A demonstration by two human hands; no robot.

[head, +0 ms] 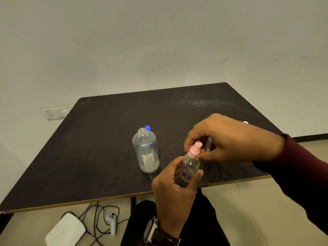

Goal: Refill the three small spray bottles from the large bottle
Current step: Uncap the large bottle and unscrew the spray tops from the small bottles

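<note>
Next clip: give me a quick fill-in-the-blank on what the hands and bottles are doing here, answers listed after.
1. The left hand grips the body of the small spray bottle, whose spray top is coloured ____.
2. The right hand pinches the bottle's ____.
3. The large bottle stands upright on the table with its mouth ____.
4. The cap lying behind the large bottle is ____.

Missing words: pink; spray top; open; blue
</note>
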